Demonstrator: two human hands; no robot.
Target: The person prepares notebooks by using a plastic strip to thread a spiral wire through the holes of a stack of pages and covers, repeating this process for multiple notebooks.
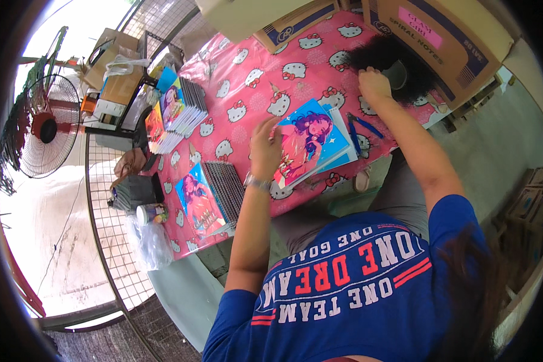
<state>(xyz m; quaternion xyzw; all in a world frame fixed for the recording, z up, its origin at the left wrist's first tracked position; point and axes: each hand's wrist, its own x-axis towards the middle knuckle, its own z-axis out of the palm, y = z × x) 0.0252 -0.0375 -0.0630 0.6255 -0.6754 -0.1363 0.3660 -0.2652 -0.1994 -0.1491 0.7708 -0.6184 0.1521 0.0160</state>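
"Left hand (pixel 265 145)?"
"By the left edge of the glossy pink-and-blue illustrated paper stack (pixel 317 137), near-centre; fingers curled, hold unclear."
"Right hand (pixel 375 85)?"
"At the far-right black bristly heap (pixel 375 53); fingertips obscured, grip I cannot tell."

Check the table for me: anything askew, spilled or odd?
The stack by the left hand looks askew: lower layers jut past its top cover on the right. The black heap at the right hand sprawls loosely. I see no clear damage.
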